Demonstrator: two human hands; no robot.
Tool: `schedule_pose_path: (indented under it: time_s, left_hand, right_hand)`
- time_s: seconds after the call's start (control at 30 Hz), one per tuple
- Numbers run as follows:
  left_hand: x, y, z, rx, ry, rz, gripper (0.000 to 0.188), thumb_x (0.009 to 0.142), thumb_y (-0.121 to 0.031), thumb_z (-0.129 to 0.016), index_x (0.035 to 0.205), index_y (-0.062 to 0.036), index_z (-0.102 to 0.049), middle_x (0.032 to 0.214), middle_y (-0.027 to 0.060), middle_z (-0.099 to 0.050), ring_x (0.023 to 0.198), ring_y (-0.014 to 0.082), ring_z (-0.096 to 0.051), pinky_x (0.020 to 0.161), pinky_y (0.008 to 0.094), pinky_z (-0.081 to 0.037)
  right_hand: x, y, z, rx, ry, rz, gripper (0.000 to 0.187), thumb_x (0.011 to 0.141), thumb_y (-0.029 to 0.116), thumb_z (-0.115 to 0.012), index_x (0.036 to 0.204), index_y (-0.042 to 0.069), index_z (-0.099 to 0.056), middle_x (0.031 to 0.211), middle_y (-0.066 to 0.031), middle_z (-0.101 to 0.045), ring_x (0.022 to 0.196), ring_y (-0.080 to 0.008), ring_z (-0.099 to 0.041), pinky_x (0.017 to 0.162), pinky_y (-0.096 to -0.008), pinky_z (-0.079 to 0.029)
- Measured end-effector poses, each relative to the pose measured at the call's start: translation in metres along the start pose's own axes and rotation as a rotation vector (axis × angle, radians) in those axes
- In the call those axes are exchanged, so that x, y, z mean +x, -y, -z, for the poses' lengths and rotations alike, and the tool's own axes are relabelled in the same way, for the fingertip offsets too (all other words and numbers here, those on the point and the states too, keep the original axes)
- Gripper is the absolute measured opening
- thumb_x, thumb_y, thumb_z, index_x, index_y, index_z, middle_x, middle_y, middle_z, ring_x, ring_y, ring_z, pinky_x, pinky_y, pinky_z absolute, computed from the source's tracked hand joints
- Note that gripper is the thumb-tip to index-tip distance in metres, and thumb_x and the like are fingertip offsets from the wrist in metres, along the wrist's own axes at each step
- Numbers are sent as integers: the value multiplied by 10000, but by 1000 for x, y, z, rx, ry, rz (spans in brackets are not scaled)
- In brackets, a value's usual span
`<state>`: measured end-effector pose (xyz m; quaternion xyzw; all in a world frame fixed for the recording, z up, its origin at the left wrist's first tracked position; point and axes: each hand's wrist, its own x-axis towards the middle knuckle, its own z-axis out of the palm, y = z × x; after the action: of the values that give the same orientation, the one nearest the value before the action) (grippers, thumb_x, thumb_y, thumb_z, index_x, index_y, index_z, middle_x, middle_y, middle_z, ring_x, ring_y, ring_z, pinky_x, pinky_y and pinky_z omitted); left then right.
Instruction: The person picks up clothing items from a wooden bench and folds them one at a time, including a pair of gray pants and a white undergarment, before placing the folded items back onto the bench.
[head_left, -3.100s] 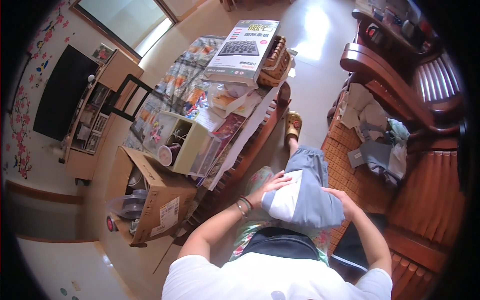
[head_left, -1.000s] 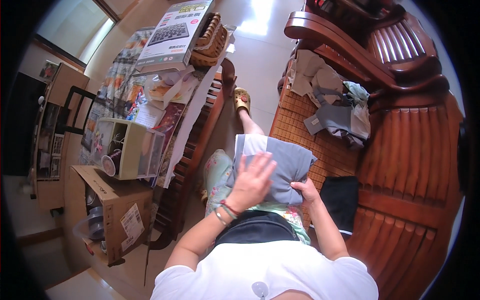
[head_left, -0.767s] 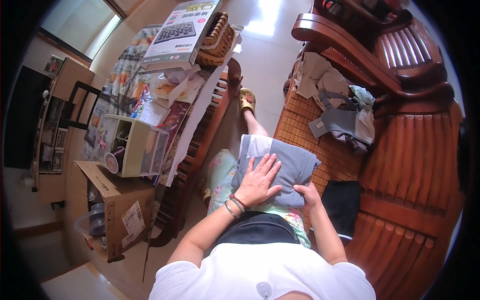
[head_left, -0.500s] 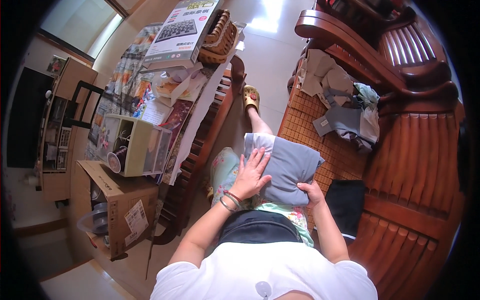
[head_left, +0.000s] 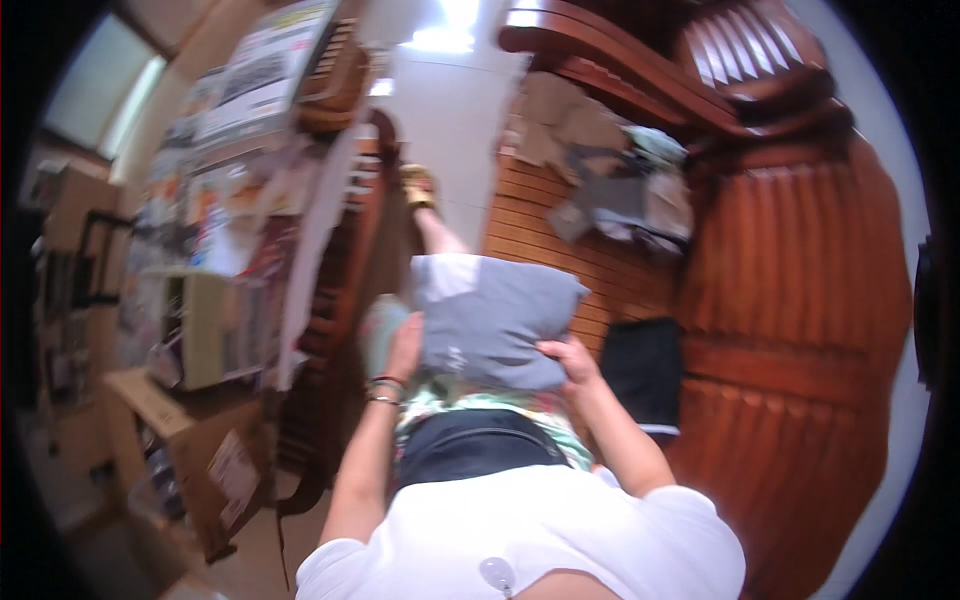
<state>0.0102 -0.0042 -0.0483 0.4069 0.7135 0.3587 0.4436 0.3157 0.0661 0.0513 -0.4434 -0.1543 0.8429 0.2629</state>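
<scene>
A folded grey garment (head_left: 500, 320) with a pale patch at its upper left corner lies across my lap, over floral trousers. My right hand (head_left: 572, 362) grips its right edge, thumb on top and fingers tucked beneath. At the opposite edge is my left hand (head_left: 404, 348), wearing bracelets at the wrist; it is curled against the cloth's side, its fingertips partly hidden and blurred.
On the wooden seat to my right are a heap of clothes (head_left: 620, 190) and a folded black garment (head_left: 642, 375). A cluttered table (head_left: 318, 250) stands left, bearing a box (head_left: 262, 75) and wicker basket (head_left: 333, 75). Below it sits an open cardboard box (head_left: 215, 470).
My left hand has moved off the garment's top to its left edge. The right hand keeps its hold on the right edge. The whole view has shifted, blurring the surroundings.
</scene>
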Motion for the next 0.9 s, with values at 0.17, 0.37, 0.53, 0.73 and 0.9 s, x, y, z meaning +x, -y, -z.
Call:
schedule_pose_path:
  time_s: [0.17,0.37,0.53,0.73,0.9]
  left_hand:
    - [-1,-29,-9,-139,25,-79,250,923,-119,-536,1131,3,-601,1023,89,-670,937,144,-612,829,271,-474]
    - [6,-14,-7,-158,35,-120,236,905,-85,-535,1105,20,-607,1003,96,-673,922,161,-621,833,279,-478]
    - [8,-23,-11,-174,50,-115,239,903,-77,-542,1108,29,-602,1015,99,-672,920,148,-619,829,270,-477]
    - [14,-20,-10,-193,74,-93,200,906,-66,-537,1072,23,-601,964,65,-663,864,134,-612,781,254,-484]
    - [14,-14,-6,-252,81,-26,175,914,-79,-532,1050,1,-608,915,22,-646,774,88,-585,693,223,-475]
  right_hand:
    - [-42,24,19,176,-90,322,402,817,-12,-549,1218,-34,-531,1137,-136,-619,1036,-273,-606,929,-396,-485]
    - [-126,76,54,422,-338,624,388,896,99,-469,1249,-59,-495,1259,-166,-558,1164,-311,-531,1041,-452,-388]
    - [-200,82,111,458,93,912,390,906,123,-482,1257,-44,-498,1278,-177,-543,1198,-320,-503,1051,-478,-361]
    - [-245,67,140,595,-403,1077,375,928,82,-457,1274,-61,-465,1306,-177,-513,1213,-306,-482,1068,-430,-351]
    - [-234,76,137,552,-384,983,356,928,90,-484,1253,-56,-475,1257,-182,-546,1152,-316,-535,1008,-442,-422]
